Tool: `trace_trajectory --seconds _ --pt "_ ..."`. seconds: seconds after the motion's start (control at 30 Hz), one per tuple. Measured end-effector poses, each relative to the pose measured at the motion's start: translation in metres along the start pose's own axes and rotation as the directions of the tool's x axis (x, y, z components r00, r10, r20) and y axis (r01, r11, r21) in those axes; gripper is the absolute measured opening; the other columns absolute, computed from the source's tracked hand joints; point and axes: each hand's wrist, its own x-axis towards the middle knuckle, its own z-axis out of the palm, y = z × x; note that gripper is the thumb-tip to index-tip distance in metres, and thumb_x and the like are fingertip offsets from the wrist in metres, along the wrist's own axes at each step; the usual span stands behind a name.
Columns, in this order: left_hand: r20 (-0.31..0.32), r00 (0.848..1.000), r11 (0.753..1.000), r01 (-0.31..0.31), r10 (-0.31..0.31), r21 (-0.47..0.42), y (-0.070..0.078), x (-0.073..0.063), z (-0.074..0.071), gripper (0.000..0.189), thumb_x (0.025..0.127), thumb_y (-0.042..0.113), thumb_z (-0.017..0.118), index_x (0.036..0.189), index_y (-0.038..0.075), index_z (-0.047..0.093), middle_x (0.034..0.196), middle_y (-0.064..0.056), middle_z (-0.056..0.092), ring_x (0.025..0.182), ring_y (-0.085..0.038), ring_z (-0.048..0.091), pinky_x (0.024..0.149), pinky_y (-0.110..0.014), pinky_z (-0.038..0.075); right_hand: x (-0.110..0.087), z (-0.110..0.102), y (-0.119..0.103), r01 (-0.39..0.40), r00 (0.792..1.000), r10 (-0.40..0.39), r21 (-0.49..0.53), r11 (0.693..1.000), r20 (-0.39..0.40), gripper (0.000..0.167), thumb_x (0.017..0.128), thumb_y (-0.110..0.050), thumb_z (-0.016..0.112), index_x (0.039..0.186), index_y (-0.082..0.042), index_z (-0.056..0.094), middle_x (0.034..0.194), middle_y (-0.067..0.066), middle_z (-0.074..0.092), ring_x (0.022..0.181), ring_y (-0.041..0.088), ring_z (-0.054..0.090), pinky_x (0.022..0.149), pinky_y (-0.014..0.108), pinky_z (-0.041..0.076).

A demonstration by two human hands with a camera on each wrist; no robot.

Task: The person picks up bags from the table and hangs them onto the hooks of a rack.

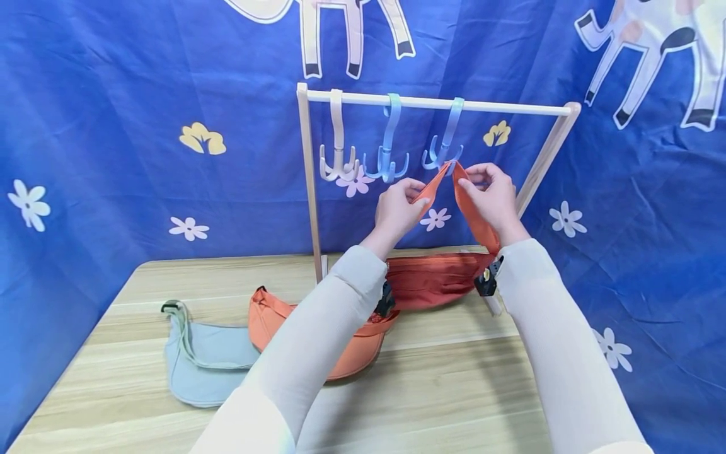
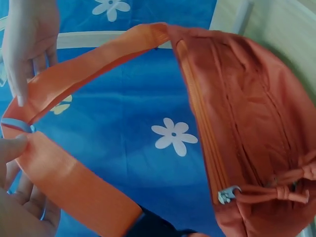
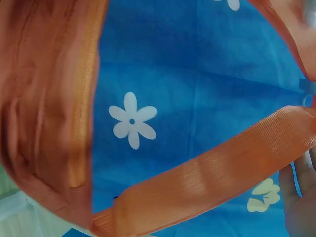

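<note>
A red-orange crossbody bag (image 1: 433, 280) hangs below my hands, its orange strap (image 1: 473, 211) raised to the right-hand blue hook hanger (image 1: 450, 126). My left hand (image 1: 399, 207) pinches the strap on the left of the hook, thumb in front. On the other side, my right hand (image 1: 495, 198) holds the strap between thumb and fingers. In the left wrist view the strap bends over a pale blue prong (image 2: 19, 124), and the bag's zipper pull (image 2: 228, 194) shows. The right wrist view shows the strap (image 3: 197, 177) taut beside my right fingers.
The rack's white bar (image 1: 510, 108) also carries a beige hook hanger (image 1: 338, 135) and a middle blue one (image 1: 389, 142). On the wooden table (image 1: 454, 391) lie an orange bag (image 1: 357, 356) and a grey-blue bag (image 1: 204, 378). Blue fabric (image 1: 113, 157) hangs behind.
</note>
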Motion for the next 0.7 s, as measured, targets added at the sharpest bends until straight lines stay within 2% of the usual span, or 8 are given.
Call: trace_trajectory --seconds 0.27,0.53,0.7 --pt "0.002 0.999 0.997 -0.044 0.044 -0.058 -0.018 -0.011 -0.009 0.026 0.083 0.021 0.076 0.107 0.013 0.07 0.094 0.001 0.068 0.085 -0.013 0.062 0.077 -0.027 0.048 -0.014 0.013 0.012 0.084 0.99 -0.076 0.066 0.994 -0.116 0.033 0.09 -0.022 0.068 0.116 -0.004 0.058 0.11 0.011 0.065 0.1 0.021 0.061 0.088 0.034 0.048" --pt "0.035 0.997 0.985 -0.069 0.076 -0.158 -0.032 -0.028 -0.021 0.026 0.083 0.019 0.076 0.107 0.011 0.069 0.095 0.0 0.067 0.088 -0.015 0.062 0.076 -0.028 0.049 -0.029 0.024 0.023 0.139 0.955 -0.109 0.092 0.986 -0.277 0.029 0.088 -0.014 0.07 0.112 -0.001 0.06 0.107 0.009 0.065 0.095 0.018 0.061 0.083 0.04 0.05" --pt "0.043 0.995 0.979 -0.084 0.094 -0.186 -0.045 -0.035 -0.028 0.026 0.083 0.019 0.075 0.108 0.011 0.069 0.095 0.001 0.067 0.087 -0.012 0.062 0.074 -0.028 0.05 -0.039 0.029 0.029 0.155 0.943 -0.102 0.146 0.977 -0.316 0.028 0.087 -0.009 0.069 0.113 -0.001 0.06 0.106 0.01 0.065 0.093 0.018 0.06 0.08 0.038 0.05"
